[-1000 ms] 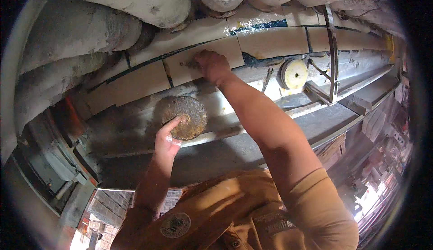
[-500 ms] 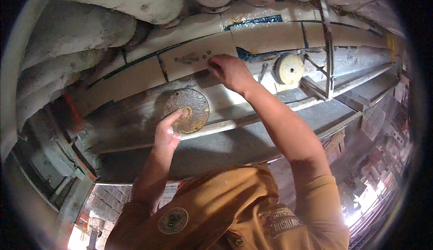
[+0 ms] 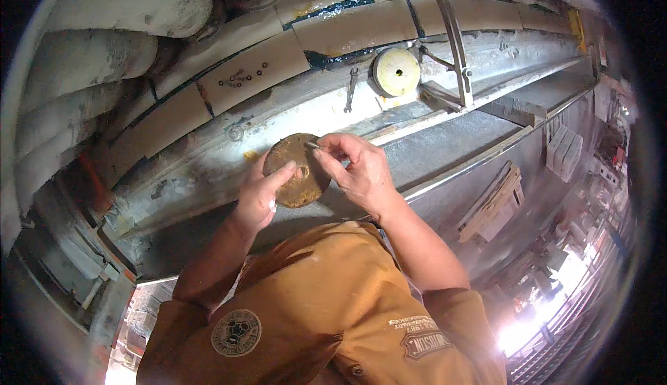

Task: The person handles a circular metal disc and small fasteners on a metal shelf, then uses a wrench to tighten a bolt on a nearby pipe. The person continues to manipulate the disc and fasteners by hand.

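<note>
My left hand [image 3: 260,194] grips a round, brownish, worn metal disc [image 3: 292,150], its thumb across the face near the centre hole. At the disc's upper right edge, my right hand [image 3: 365,176] pinches a small metal bolt [image 3: 313,145] between thumb and fingertips. The bolt's tip is close against the disc's rim; whether it sits in a hole I cannot tell. Several small nuts and bolts [image 3: 240,77] lie on a beige panel beyond my hands. An open-ended wrench [image 3: 352,89] rests on the pale ledge, beside a pale yellow wheel [image 3: 389,80] with a dark centre hole.
A metal upright bar [image 3: 453,37] rises right of the wheel. Rounded, dusty grey shapes [image 3: 128,3] hang overhead at the left. A long metal rail [image 3: 479,99] runs across in front of me. Wooden boards [image 3: 490,204] stand lower right.
My right hand has come back from the nuts and bolts on the panel to the disc, with a bolt between its fingers. My left hand still holds the disc. The view has shifted.
</note>
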{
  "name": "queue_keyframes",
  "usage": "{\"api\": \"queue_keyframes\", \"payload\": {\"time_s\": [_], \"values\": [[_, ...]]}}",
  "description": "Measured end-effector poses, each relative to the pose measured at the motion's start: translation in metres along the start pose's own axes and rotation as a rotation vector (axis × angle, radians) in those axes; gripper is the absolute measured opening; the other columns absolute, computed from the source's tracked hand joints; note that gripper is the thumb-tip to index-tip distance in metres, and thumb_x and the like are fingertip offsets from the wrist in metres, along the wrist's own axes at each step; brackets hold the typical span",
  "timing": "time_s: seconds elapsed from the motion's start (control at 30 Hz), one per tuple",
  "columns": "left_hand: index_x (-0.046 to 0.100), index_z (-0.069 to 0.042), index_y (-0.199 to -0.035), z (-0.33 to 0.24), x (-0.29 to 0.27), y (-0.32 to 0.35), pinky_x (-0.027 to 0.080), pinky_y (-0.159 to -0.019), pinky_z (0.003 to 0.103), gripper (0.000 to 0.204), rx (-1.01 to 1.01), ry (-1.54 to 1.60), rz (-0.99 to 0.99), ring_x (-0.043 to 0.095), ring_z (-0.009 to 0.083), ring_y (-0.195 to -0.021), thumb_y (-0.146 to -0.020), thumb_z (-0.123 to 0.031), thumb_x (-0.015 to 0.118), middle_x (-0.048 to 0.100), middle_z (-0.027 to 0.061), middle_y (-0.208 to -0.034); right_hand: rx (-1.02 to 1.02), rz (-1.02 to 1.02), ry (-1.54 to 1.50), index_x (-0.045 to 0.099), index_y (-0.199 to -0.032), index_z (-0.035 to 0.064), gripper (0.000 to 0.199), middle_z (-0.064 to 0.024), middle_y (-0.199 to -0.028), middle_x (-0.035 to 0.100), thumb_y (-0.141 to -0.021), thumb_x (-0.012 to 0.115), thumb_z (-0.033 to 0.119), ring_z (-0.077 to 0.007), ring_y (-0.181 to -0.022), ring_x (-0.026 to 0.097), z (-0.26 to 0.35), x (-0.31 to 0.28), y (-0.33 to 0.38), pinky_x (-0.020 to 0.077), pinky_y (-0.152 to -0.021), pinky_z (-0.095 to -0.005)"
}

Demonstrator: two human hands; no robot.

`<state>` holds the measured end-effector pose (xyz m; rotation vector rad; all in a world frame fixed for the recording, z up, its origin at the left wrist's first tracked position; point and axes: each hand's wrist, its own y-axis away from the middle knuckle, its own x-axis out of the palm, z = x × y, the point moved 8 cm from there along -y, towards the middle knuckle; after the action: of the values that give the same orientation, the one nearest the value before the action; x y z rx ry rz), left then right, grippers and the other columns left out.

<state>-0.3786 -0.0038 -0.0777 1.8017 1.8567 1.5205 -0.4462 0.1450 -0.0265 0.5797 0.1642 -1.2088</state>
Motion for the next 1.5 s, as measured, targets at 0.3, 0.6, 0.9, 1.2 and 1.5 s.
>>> {"api": "queue_keyframes", "payload": {"time_s": [0.3, 0.6, 0.9, 1.2, 1.5], "values": [[0.05, -0.002, -0.126, 0.003, 0.003, 0.0, 0.047, -0.086, 0.028, 0.035, 0.004, -0.274, -0.028, 0.058, 0.0107, -0.096, -0.092, -0.009, 0.056, 0.062, 0.0031, -0.107, -0.064, 0.063, 0.035, 0.064, -0.093, 0.0033, 0.016, -0.0161, -0.083, 0.064, -0.083, 0.065, 0.016, -0.0324, -0.074, 0.063, -0.002, -0.001, -0.005, 0.0508, -0.065, -0.0375], [0.044, -0.004, -0.134, 0.004, 0.003, -0.001, 0.046, -0.091, 0.031, 0.044, 0.057, -0.384, -0.059, 0.057, 0.0156, -0.105, -0.091, -0.007, 0.055, 0.059, 0.0076, -0.117, -0.253, 0.036, 0.223, 0.061, -0.086, 0.0035, 0.017, -0.0157, -0.079, 0.062, -0.086, 0.063, 0.02, -0.0346, -0.072, 0.061, 0.011, 0.003, -0.005, 0.0502, -0.064, -0.0407], [0.04, -0.003, -0.138, -0.015, 0.018, 0.005, 0.041, -0.098, 0.032, 0.049, 0.218, -0.667, 0.016, 0.052, 0.0179, -0.115, -0.091, -0.003, 0.052, 0.054, 0.0106, -0.125, -0.196, 0.011, 0.204, 0.058, -0.082, 0.0032, 0.023, -0.0161, -0.075, 0.06, -0.09, 0.059, 0.025, -0.0351, -0.07, 0.06, 0.01, 0.004, -0.004, 0.0492, -0.062, -0.0415], [0.046, -0.003, -0.133, -0.02, 0.017, 0.007, 0.039, -0.096, 0.038, 0.047, 0.408, -0.878, -0.006, 0.052, 0.0313, -0.108, -0.086, -0.003, 0.054, 0.057, 0.0169, -0.117, -0.019, 0.058, 0.05, 0.057, -0.087, 0.0008, 0.027, -0.0192, -0.076, 0.059, -0.094, 0.054, 0.027, -0.0386, -0.073, 0.058, -0.006, 0.015, 0.0, 0.0472, -0.065, -0.0435], [0.049, -0.005, -0.132, -0.026, 0.023, 0.011, 0.04, -0.095, 0.037, 0.045, 0.477, -1.005, -0.019, 0.053, 0.0282, -0.107, -0.087, -0.002, 0.055, 0.056, 0.0147, -0.117, 0.35, 0.106, -0.385, 0.056, -0.083, 0.0018, 0.038, -0.0076, -0.064, 0.056, -0.1, 0.044, 0.034, -0.0219, -0.058, 0.055, -0.033, 0.039, 0.01, 0.0441, -0.056, -0.0333]]}}
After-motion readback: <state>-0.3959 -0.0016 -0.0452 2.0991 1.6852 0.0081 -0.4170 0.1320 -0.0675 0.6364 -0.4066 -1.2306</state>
